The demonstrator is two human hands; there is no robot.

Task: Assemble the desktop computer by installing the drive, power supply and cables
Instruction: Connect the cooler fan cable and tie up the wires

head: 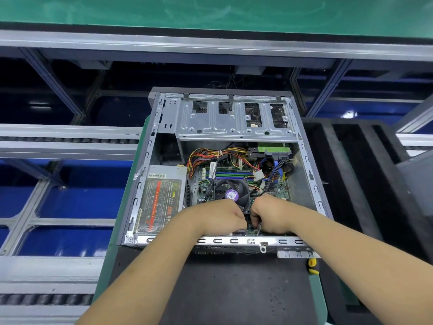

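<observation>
An open desktop case [150, 160] lies on its side before me. The power supply [161, 198] with its label sits in the left bay. Bundled coloured cables [210, 153] run from it over the motherboard [278, 188] to the drive [271, 147] under the metal drive cage [225, 123]. A black fan [230, 192] with a purple sticker sits mid-board. My left hand [222, 216] and my right hand [269, 214] are curled close together at the board's near edge. My right hand pinches a small connector [259, 227]; what my left fingers hold is hidden.
Black foam trays [351, 174] stand to the right of the case. A yellow-handled tool [312, 266] lies by the case's near right corner. A dark mat [234, 289] covers the bench in front. Conveyor rails [65, 141] run to the left.
</observation>
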